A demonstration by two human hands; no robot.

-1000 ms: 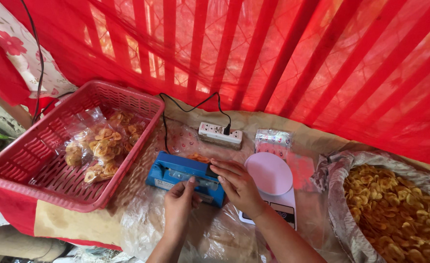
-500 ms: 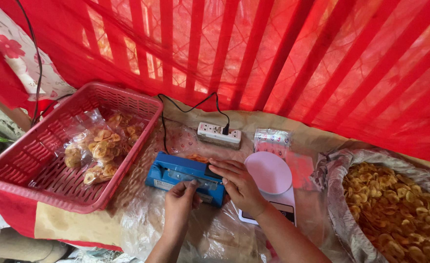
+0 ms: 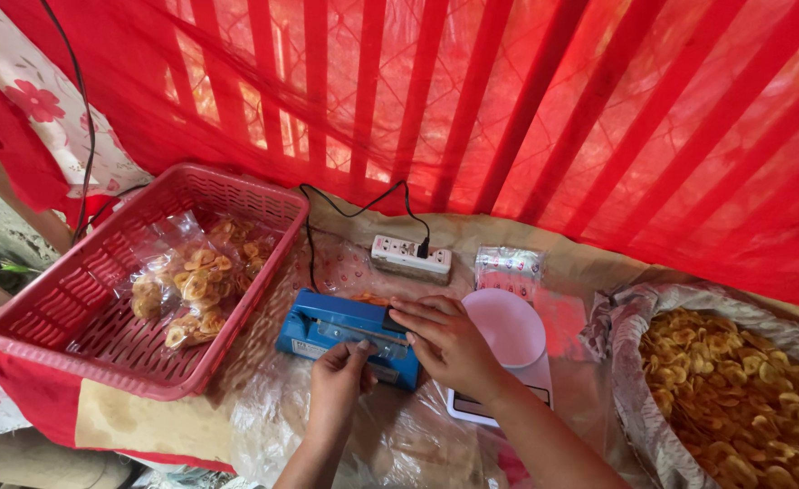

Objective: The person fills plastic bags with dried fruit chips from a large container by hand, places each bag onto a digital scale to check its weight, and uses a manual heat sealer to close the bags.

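Sealing step in hand: right hand point(image 3: 449, 340) presses the blue heat sealer point(image 3: 345, 335) bar flat; left hand point(image 3: 340, 376) pinches the clear bag point(image 3: 390, 435) at six o'clock. Next likely calls for lifting the bar.

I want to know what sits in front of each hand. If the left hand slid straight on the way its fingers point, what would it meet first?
The left hand points away from the person, fingertips already at the blue heat sealer, so that comes first. Beyond it lies the white power strip, though depth is hard to judge.

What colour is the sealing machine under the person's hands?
Blue: the heat sealer under both hands shows clearly in the head view.
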